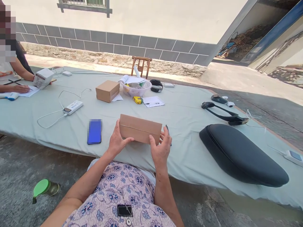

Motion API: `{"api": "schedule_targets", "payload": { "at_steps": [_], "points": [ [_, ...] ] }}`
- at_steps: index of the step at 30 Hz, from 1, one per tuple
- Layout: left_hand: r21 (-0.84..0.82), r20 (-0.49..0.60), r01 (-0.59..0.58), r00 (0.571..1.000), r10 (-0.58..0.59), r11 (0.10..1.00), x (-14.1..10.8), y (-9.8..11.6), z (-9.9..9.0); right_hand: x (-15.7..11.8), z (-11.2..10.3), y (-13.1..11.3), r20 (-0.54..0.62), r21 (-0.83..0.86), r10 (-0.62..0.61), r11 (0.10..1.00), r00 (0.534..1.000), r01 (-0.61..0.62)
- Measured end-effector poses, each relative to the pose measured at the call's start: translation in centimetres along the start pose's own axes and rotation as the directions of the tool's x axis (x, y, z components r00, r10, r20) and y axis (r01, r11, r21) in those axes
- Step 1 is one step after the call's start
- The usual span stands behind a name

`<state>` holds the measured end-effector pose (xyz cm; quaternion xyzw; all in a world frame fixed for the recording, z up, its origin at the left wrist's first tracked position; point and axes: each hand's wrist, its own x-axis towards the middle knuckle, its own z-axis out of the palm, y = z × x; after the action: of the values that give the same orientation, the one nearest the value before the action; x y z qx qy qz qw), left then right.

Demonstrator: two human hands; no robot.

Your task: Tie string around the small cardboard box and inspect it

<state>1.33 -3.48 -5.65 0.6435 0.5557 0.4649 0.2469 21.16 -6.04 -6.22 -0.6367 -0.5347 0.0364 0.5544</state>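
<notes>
Between my two hands is a small brown cardboard box [141,128], a seam running along the side that faces me. My left hand [118,138] grips its left end, thumb along the lower edge. At the right end, my right hand [161,145] has its thumb on the near side and its fingers curled behind. A dark object [167,127] shows partly behind the right fingers; I cannot make out what it is. On the cloth left of my left hand lies a phone with a blue screen [94,131].
Beyond the box stand another cardboard box [107,90], a basket of odds and ends [137,91], a yellow tape measure [137,100] and paper with a pen [153,101]. A black padded seat [243,154] and black headset [224,115] lie right. At left, another person's hand [23,89] holds a pen.
</notes>
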Motion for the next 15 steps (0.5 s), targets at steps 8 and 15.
{"api": "schedule_targets", "payload": {
  "at_steps": [8,15],
  "points": [
    [0.242,-0.077,0.105,0.993,-0.089,0.964,-0.1,2.0,-1.6,-0.1,-0.5,-0.7,0.051,-0.175,0.021,0.984,0.998,-0.012],
    [0.304,-0.099,0.143,0.988,-0.118,0.942,-0.7,0.9,0.7,-0.9,1.2,-0.1,0.115,-0.235,0.135,0.966,0.984,-0.105]
  ]
}}
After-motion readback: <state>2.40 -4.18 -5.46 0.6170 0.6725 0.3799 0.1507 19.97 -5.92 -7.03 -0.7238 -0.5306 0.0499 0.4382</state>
